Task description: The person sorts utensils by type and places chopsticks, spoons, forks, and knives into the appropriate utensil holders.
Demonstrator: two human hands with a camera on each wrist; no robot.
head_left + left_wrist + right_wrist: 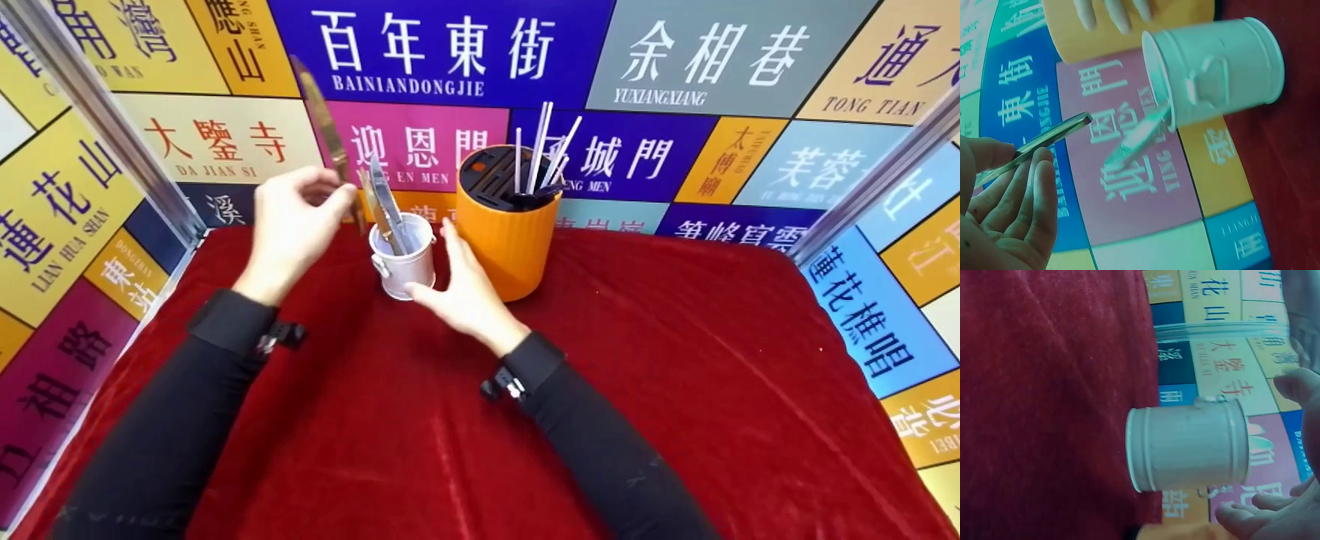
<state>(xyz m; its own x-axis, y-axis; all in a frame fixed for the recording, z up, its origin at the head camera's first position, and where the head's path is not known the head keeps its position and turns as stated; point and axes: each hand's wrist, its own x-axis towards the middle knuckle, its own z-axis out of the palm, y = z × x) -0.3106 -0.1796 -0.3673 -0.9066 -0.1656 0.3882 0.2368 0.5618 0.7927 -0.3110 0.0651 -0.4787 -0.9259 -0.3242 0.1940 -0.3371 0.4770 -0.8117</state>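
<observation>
My left hand [292,221] pinches a gold-toned table knife [322,116] between thumb and fingers, its blade pointing up, left of a small white metal bucket [409,271]. In the left wrist view the handle end of that knife [1055,134] sticks out past the fingertips. Inside the bucket lean a silver knife [381,184] and other cutlery; a serrated blade [1137,138] shows over the rim in the left wrist view. My right hand [476,296] is spread beside the bucket, thumb near its front and fingers to its right. In the right wrist view a gap separates hand and bucket.
Right behind my right hand stands an orange knife block [506,247] with a black slotted top. Several thin metallic sticks [536,154] rise from it. Red cloth [637,375] covers the table, and sign-printed panels [420,52] with metal corner posts enclose it.
</observation>
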